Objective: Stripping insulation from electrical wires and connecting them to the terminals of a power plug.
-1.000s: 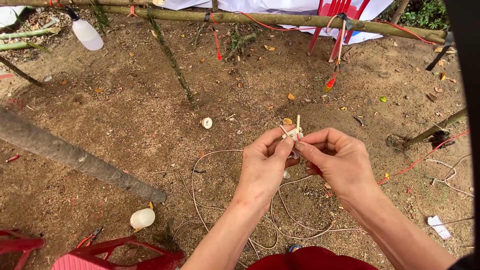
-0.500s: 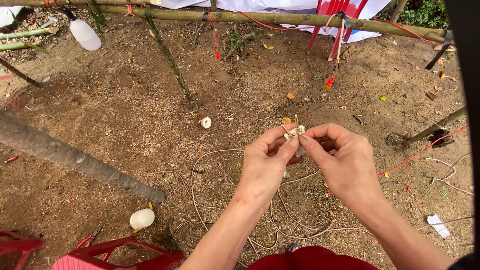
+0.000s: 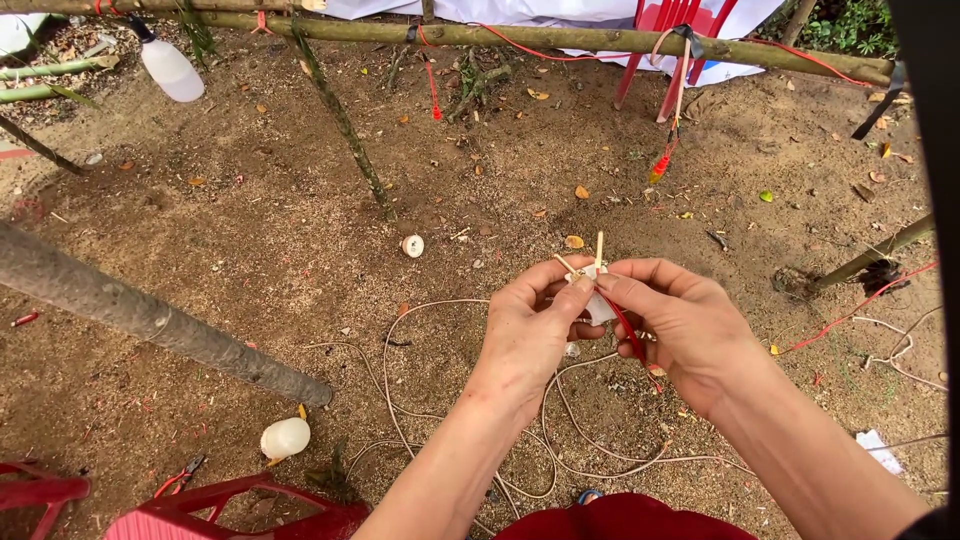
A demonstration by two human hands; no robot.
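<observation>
Bare sandy ground, littered with leaves. Left hand and right hand meet at centre, both pinched closed on a small white electrical fitting with pale wire ends sticking up. Thin red tool in right grip. Beige cable loops below. White bulb lies near a grey pole.

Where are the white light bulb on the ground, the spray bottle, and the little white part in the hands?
white light bulb (image 3: 285, 438), head view, middle of its rounded body
spray bottle (image 3: 171, 68), head view, its white body
small white part (image 3: 599, 307), head view, lower end below the fingers
</observation>
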